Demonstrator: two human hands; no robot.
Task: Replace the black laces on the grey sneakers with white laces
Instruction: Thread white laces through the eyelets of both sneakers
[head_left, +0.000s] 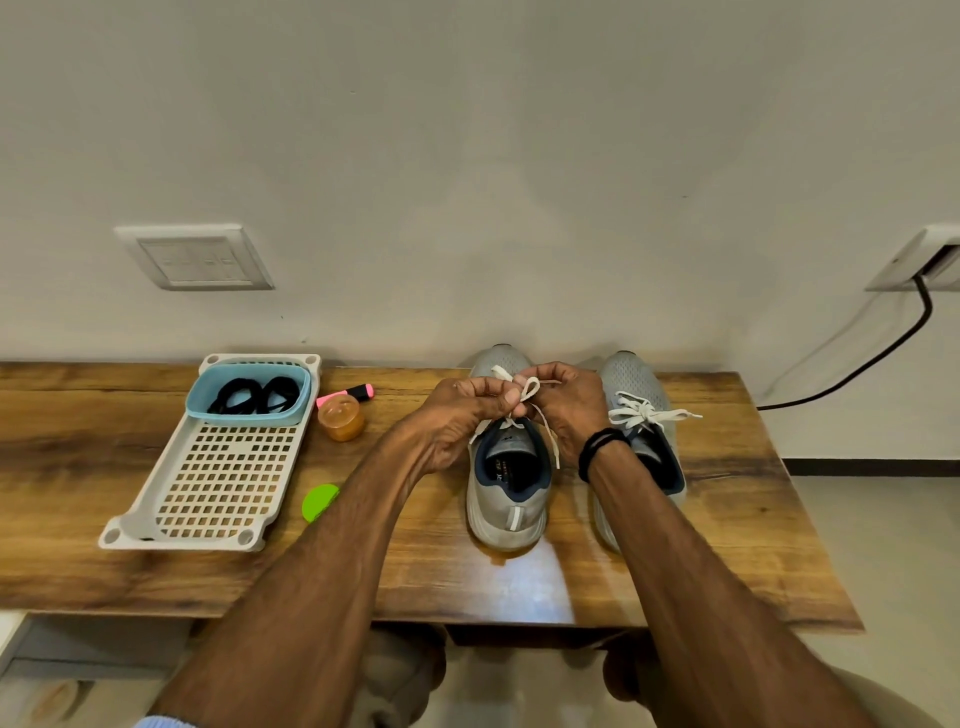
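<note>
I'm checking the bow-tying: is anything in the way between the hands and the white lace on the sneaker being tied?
Nothing visible: the left hand and right hand both pinch the white lace directly, above the grey sneaker.

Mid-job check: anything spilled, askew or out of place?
Nothing stands out: black laces sit in the blue tub, the tied sneaker and other sneaker stand upright, left hand and right hand pinch the white lace.

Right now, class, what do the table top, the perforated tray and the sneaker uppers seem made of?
Table top: wood or wood-look laminate, semi-gloss; grain and glare show. Perforated tray: matte off-white plastic, probably; moulded grid of holes. Sneaker uppers: grey knit mesh, likely; fine dotted texture.
</note>
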